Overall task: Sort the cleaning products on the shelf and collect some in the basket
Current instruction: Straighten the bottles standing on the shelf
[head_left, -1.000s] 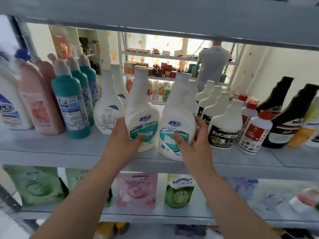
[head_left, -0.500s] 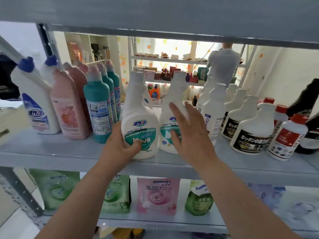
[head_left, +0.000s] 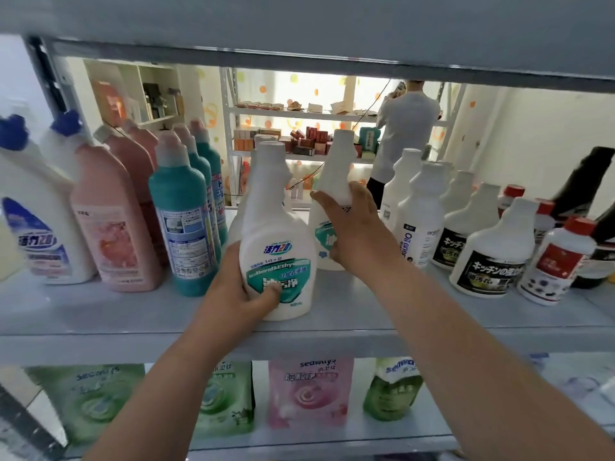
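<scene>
Head view looks into a grey shelf (head_left: pixel 100 314) crowded with cleaning products, where both hands work on two matching white bottles with green labels. The left hand (head_left: pixel 238 294) grips the front white bottle (head_left: pixel 278 247) low on its body, thumb pressed across the label and the rest of the hand curled round its left side. This bottle is near the shelf's front edge, just beside a row of teal bottles (head_left: pixel 181 227). The right hand (head_left: pixel 357 234) wraps the rear white bottle (head_left: pixel 332 174) at its waist, thumb and fingers (head_left: pixel 361 197) curled round it. That bottle sits further back, between the front one and a blue-lettered white bottle (head_left: pixel 417 227). The step looks like lining the pair up with their kind. To do it well, each bottle should probably move upright with its base flat and the right wrist clear of the neighbours, since these tall, narrow-necked bottles would likely topple in a chain. No basket is in view.
</scene>
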Tool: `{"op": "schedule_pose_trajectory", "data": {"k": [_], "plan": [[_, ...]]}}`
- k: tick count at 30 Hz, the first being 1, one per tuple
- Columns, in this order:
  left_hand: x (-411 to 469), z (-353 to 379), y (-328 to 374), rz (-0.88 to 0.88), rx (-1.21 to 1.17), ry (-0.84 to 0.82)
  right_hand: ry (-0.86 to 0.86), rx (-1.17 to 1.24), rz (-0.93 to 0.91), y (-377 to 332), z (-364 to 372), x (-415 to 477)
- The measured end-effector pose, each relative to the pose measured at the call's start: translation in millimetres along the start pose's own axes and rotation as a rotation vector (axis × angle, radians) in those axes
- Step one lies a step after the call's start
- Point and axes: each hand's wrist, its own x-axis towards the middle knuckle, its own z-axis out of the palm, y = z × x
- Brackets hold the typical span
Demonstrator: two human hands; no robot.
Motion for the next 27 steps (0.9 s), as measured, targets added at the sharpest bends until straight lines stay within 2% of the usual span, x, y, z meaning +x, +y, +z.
{"op": "schedule_pose_trajectory", "data": {"k": [7,14,19,21,24,27], "plan": [[2,0,-4,-0.007,-0.016,-0.018,-0.045,0.007,0.032,14,24,42],[1,-2,-3,-0.024,-0.015,-0.022,-0.069,-0.015,0.016,21,34,46],[-3,-1,-3,-0.023,0.001,0.000,-0.112,0.161,0.120,7,23,-2],[-5,1,-2,-0.029,0.003,0.026,-0.186,0.223,0.085,1,18,-34],[-10,4,6,-0.029,0.011,0.070,-0.402,0.217,-0.019,-3,12,-73],[-17,9,13,-0.045,-0.006,0.108,-0.391,0.258,-0.073,2,6,-99]]}}
